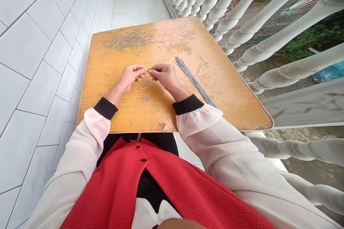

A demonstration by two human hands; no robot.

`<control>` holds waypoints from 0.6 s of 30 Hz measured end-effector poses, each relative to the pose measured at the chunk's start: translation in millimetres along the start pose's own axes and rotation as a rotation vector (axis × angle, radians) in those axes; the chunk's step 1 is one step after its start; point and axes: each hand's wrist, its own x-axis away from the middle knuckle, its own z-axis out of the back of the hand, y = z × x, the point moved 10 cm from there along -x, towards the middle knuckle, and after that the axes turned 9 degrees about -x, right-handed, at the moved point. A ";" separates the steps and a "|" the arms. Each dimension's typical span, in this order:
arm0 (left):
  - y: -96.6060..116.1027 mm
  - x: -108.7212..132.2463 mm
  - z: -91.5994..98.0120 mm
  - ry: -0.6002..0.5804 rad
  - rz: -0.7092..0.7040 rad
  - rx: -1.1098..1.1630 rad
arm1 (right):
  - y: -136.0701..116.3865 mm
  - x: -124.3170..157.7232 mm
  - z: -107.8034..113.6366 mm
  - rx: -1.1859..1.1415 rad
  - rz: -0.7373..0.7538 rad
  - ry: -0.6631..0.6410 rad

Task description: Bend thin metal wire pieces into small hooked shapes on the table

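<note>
My left hand (131,76) and my right hand (163,75) meet above the middle of a worn wooden table (228,89). Both are pinched, fingertips almost touching, on a short thin piece of wire (146,72) held between them. A bent wire piece (145,86) lies on the table just below my hands. A bundle of straight grey wires (194,81) lies diagonally to the right of my right hand. Several curved wire pieces (103,77) lie to the left of my left hand.
A tangled heap of thin wire (129,39) sits at the table's far left. A white tiled wall (40,61) runs along the left. A white balustrade (258,32) stands on the right, close to the table's edge.
</note>
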 end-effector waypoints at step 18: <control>2.8 3.8 8.9 0.166 0.037 0.138 | 12.0 5.8 -19.2 0.069 -0.050 -0.048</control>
